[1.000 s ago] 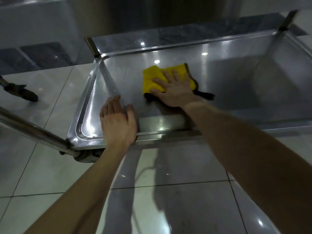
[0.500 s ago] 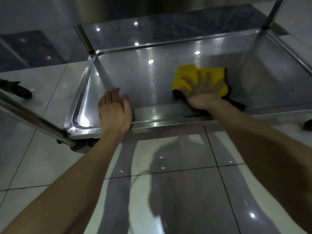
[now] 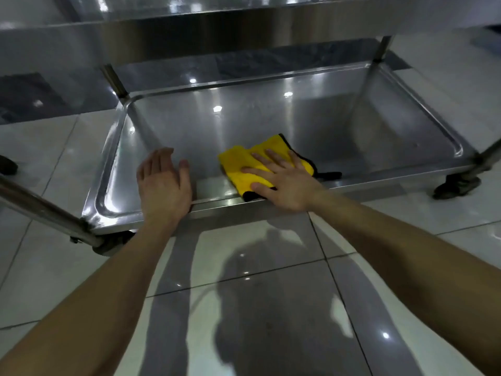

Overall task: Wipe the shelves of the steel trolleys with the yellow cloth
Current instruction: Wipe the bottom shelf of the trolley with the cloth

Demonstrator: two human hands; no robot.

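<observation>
Yellow cloth (image 3: 244,165) sits on the trolley's bottom shelf (image 3: 271,123), jammed right up against the near rim (image 3: 217,203). Right hand (image 3: 284,183) is flat on it, fingers spread and straight. At the cloth's 9 o'clock, the left hand (image 3: 162,188) has its palm on the same rim, fingers loose, holding nothing. Bare steel runs from 12 to 3 o'clock up to the raised lips. The upper shelf (image 3: 189,36) hangs overhead.
</observation>
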